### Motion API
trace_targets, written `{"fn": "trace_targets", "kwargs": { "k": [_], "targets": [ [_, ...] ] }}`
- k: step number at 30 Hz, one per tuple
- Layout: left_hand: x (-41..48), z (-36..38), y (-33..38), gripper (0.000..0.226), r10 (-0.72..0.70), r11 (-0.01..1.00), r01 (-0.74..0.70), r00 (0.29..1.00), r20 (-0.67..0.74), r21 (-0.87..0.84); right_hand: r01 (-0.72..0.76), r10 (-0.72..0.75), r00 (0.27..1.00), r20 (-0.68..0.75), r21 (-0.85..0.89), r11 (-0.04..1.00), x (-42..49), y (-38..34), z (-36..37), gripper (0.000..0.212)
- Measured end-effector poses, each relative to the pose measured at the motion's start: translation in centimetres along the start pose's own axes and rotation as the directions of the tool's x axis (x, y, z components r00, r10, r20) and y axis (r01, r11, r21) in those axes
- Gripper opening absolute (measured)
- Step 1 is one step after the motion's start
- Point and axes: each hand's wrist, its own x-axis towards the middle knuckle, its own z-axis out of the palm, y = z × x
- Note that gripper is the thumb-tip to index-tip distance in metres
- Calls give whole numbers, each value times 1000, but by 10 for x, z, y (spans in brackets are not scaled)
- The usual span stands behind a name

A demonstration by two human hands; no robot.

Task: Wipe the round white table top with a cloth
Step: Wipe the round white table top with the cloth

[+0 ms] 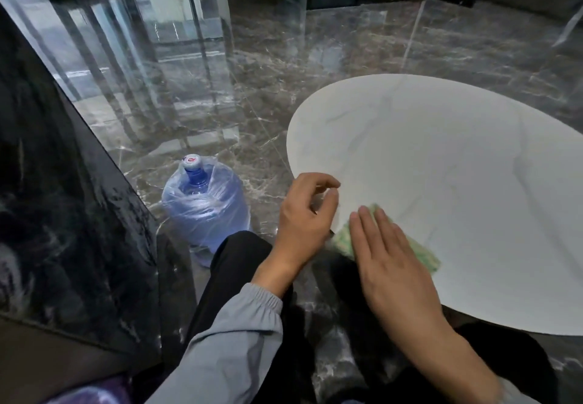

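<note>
The round white table top (441, 163) fills the right half of the head view, faintly veined. A green cloth (424, 257) lies at its near left edge. My right hand (388, 258) presses flat on the cloth with straight fingers, covering most of it. My left hand (304, 214) hovers at the table's left rim just beside the cloth, fingers loosely curled, holding nothing that I can see.
A large blue water bottle (205, 211) wrapped in clear plastic stands on the glossy dark marble floor (252, 72) left of the table. A black marble-faced block (56, 198) rises at the far left. My dark-trousered legs (233, 277) are below the table edge.
</note>
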Motion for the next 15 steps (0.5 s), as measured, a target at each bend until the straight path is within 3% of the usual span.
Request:
{"fn": "trace_targets", "kwargs": {
  "k": [5, 7, 10, 15],
  "targets": [
    [-11, -24, -22, 14, -151, 989, 148, 963, -223, -26, -42, 44, 999, -27, 65, 997, 71, -39, 22, 63],
    [-11, -28, -27, 11, -235, 972, 224, 948, -212, -77, -26, 27, 1000, -11, 79, 996, 85, -41, 26, 64],
    [-16, -29, -26, 5, -368, 924, 354, 926, -83, -143, 39, -43, 998, 35, 102, 994, 86, -31, 26, 67],
    [-25, -23, -19, 13, -291, 954, 298, 943, -163, 17, 143, -189, 967, 172, 249, 958, 76, -8, 10, 93]
  ]
}}
